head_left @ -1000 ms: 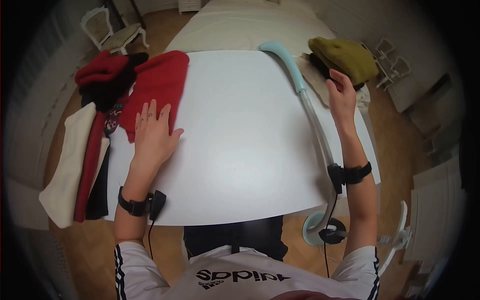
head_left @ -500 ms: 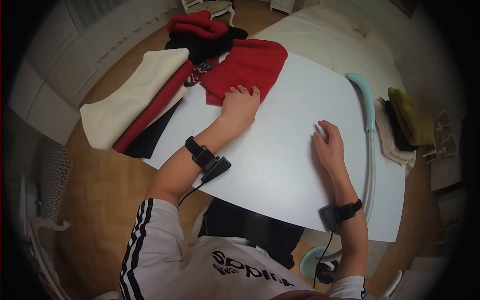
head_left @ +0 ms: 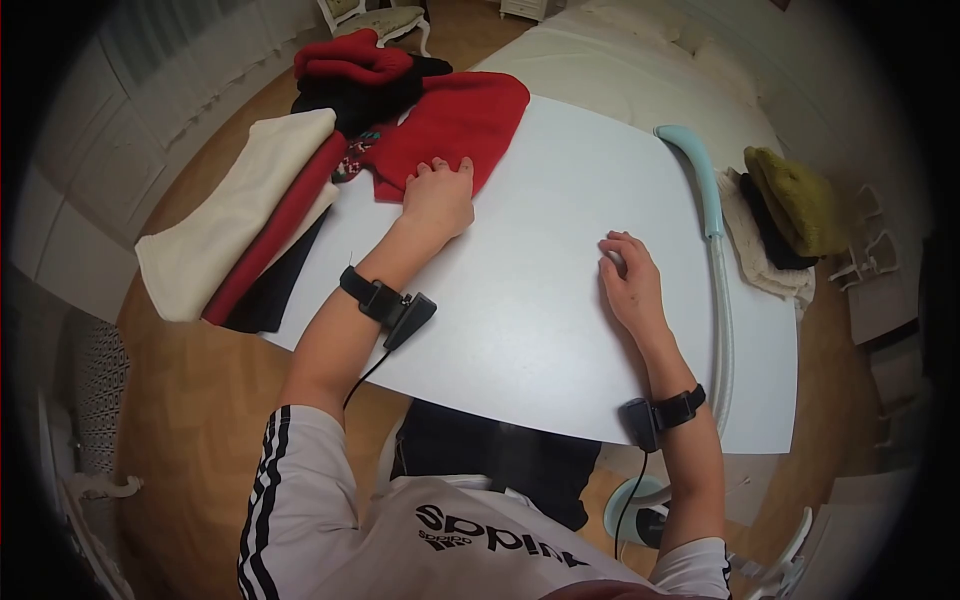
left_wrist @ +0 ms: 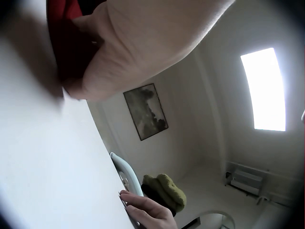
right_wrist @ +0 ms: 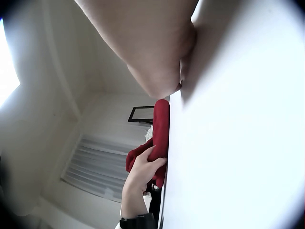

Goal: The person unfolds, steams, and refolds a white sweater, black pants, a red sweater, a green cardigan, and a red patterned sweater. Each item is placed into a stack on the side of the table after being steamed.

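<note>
A folded red sweater [head_left: 460,120] lies on the left part of the white table. At its near edge is my left hand [head_left: 440,205], fingers bent over the cloth; in the left wrist view the thumb is low by the tabletop, with red cloth between it and the fingers. My right hand [head_left: 632,285] hovers low over the bare middle of the white table [head_left: 540,330], its fingers loosely curled around nothing.
Beside the sweater are a red and black clothes pile [head_left: 355,75] and folded cream cloth [head_left: 245,205] overhanging the left edge. A garment steamer's pale blue handle and hose [head_left: 695,175] run along the right. Behind it is an olive-topped stack [head_left: 795,200]. A bed [head_left: 600,75] adjoins the far side.
The head view has turned left. My left hand went from flat on the sweater to bent fingers at its near edge. My right hand moved left, away from the olive-topped stack.
</note>
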Available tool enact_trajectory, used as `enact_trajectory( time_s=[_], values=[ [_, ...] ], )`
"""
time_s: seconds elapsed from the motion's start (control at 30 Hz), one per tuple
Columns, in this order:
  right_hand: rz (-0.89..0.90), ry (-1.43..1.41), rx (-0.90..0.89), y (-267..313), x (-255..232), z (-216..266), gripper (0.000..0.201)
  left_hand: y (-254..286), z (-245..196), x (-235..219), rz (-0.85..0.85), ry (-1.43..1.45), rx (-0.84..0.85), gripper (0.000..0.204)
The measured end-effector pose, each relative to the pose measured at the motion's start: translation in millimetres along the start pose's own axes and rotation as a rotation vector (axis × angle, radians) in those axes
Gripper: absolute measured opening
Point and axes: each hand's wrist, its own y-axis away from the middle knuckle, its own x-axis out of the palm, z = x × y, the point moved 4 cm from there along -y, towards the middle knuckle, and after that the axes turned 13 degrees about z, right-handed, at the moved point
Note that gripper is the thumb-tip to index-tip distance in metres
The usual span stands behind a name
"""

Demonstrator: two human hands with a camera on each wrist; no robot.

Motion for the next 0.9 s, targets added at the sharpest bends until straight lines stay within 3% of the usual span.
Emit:
enact_trajectory(
  time_s=[0.1,0.23,0.3,0.43,0.5,0.53,0.6,0.63,0.73,0.8,0.87,0.9],
  values=[
    [-0.005,-0.022,-0.008,0.1,-0.1,-0.1,0.023,-0.3,4.1,-5.2,0.099,0.09,0.016,0.05],
    [0.013,-0.035,-0.011,-0.1,-1.0,-3.4,0.024,-0.5,0.8,-53.7,0.267,0.166,-0.007,0.043],
    [-0.001,-0.068,-0.017,-0.1,-1.1,-6.3,0.024,7.7,-3.6,-80.2,0.069,0.265,0.038,0.037],
    [-0.013,-0.37,0.088,-2.3,-5.7,9.7,0.025,32.4,-25.5,-128.5,-0.085,0.317,0.145,0.039],
    [0.097,-0.832,0.362,-9.5,-7.5,29.6,0.045,56.9,-50.8,-135.8,-0.112,0.273,0.365,0.043],
    [0.097,-0.831,0.36,-13.5,-9.3,40.6,0.045,73.9,-63.9,-132.3,-0.098,0.242,0.444,0.047],
    [0.309,-1.176,0.479,-15.5,5.1,55.8,0.06,108.1,-86.1,-118.9,-0.006,0.232,0.59,0.048],
    [0.425,-1.238,0.453,-21.6,8.8,56.2,0.063,124.6,-95.0,-112.4,0.055,0.238,0.652,0.046],
    [0.311,-1.163,0.454,-30.3,18.6,68.9,0.058,165.4,-108.4,-105.1,0.154,0.244,0.789,0.045],
    [0.345,-1.18,0.426,-29.5,25.7,72.4,0.055,180.7,-103.3,-112.9,0.227,0.281,0.814,0.037],
    [0.368,-1.352,0.464,-29.8,29.8,78.4,0.052,187.5,-87.3,-127.2,0.186,0.415,0.738,0.028],
    [0.354,-1.391,0.461,-29.4,28.4,83.2,0.047,187.9,-73.2,-125.7,0.396,0.606,0.551,0.032]
  ],
)
